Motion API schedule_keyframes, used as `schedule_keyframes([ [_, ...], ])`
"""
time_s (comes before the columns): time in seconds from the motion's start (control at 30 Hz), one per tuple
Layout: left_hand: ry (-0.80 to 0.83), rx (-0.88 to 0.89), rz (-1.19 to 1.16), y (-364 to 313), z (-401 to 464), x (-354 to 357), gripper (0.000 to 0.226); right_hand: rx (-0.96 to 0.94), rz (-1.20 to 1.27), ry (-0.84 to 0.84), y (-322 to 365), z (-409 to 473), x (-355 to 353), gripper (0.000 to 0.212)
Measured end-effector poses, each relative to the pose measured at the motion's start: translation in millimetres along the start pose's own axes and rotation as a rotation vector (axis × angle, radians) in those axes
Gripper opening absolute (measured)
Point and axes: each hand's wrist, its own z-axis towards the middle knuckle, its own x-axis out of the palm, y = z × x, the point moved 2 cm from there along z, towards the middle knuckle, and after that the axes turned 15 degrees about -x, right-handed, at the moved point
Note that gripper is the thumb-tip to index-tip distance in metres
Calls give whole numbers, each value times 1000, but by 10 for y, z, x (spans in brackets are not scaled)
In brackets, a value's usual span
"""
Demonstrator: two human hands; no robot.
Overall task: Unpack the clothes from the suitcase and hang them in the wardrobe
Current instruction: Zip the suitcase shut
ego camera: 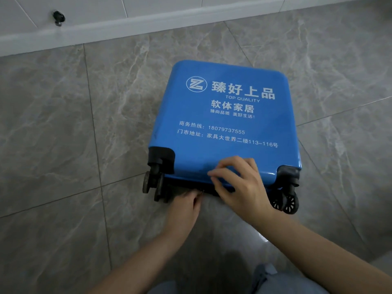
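Blue hard-shell suitcase (224, 124) lying flat and closed on the grey marble-pattern floor (63, 145), its printed face turned upward and its wheeled end pointing toward the person. White lettering and a round logo are showing across the upper shell. The far edge of the suitcase is lying near, but apart from, the white skirting (127, 26) running along the wall at the top of the view; a small dark doorstop (58, 18) is projecting from the wall above that skirting at upper left.

The right hand (239, 185) is resting over the near edge of the shell, fingers spread and bent loosely across the blue rim, pressing on it rather than closing round it. The left hand (186, 206) is reaching in low below that edge, its fingertips pinching a small dark zipper pull (201, 193) on the black seam band between the two shells; the pinch itself is partly hidden by the hand.

Black corner wheels (153, 185) are standing at the near left corner, and a second pair (286, 203) is sitting at the near right corner, just beside the right wrist.

Bare floor tiles are extending to the left, to the right and in front of the suitcase, with grout lines crossing diagonally. A light grey trouser leg (275, 281) is showing at the bottom edge between the forearms.
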Motion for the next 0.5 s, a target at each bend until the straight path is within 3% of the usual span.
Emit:
schedule_keyframes([
  [0.07,59,20,60,-38,15,-64,17,118,246,65,113,-172,57,8],
  [0.1,78,23,115,-66,27,-93,17,292,339,160,135,-267,118,11],
  [0.17,52,56,248,-115,55,-123,19,816,529,352,131,-471,309,13],
  [0.23,29,83,359,-169,84,-121,23,1403,947,297,144,-582,506,17],
  [0.27,24,95,407,-195,94,-113,24,1596,1174,201,164,-573,589,21],
  [0.37,48,135,514,-245,80,-100,24,1702,1522,16,126,-472,747,32],
  [0.5,123,204,665,-436,7,-243,28,1676,1473,39,157,-426,783,22],
])
